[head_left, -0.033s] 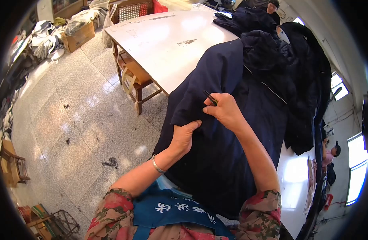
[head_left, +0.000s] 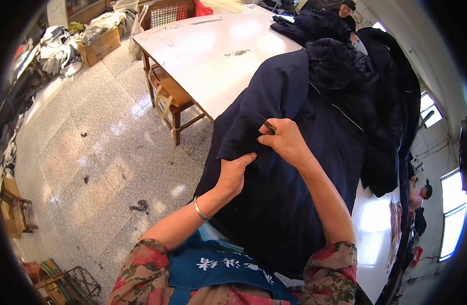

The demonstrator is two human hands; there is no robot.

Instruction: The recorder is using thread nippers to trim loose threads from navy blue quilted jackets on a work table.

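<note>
A large dark navy garment (head_left: 289, 188) drapes over the table's near side and hangs down in front of me. My left hand (head_left: 234, 175) is closed on its folded edge, thumb on top and the other fingers hidden under the cloth. Just above and to the right, my right hand (head_left: 284, 140) grips a small pair of dark thread snips (head_left: 267, 125) whose pointed tips stick out toward the upper left. Thumb and fingers of that hand also lie against the cloth; whether they pinch it too, I cannot tell.
The white-topped table (head_left: 192, 56) reaches away from me. More dark garments (head_left: 340, 66) are heaped at its right. A wooden stool (head_left: 177, 104) stands under its left side. Far left are a cardboard box (head_left: 100, 47) and piled cloth. Two other people are at the far right.
</note>
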